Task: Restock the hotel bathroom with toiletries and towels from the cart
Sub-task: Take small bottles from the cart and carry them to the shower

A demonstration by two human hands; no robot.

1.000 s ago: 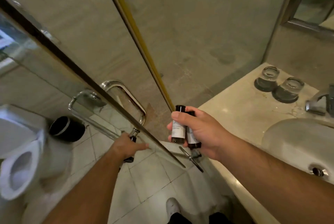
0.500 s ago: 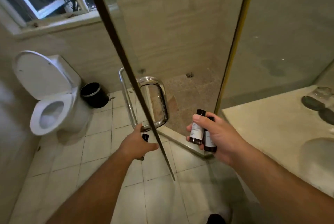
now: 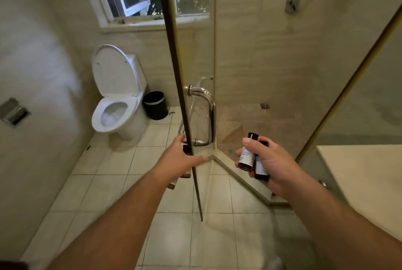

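Note:
My right hand [image 3: 272,165] grips two small dark bottles [image 3: 245,156] with white labels, held upright side by side in front of the shower opening. My left hand [image 3: 180,158] is closed around the lower end of the chrome door handle [image 3: 210,106] at the edge of the glass shower door [image 3: 174,52]. The same hand also holds a small dark bottle [image 3: 174,183]; its cap and base stick out above and below the fist. The door stands swung out towards me, edge-on.
A white toilet [image 3: 117,104] with its lid up and a black bin [image 3: 155,105] stand at the back left under a window. The shower floor has a drain [image 3: 264,106] behind a raised threshold [image 3: 239,176]. A pale vanity counter [image 3: 365,171] is at the right.
The view has swung left and up, from the counter and sink to the toilet and window. The shower door has swung further open with my left hand on it. The right hand holds its bottles as before.

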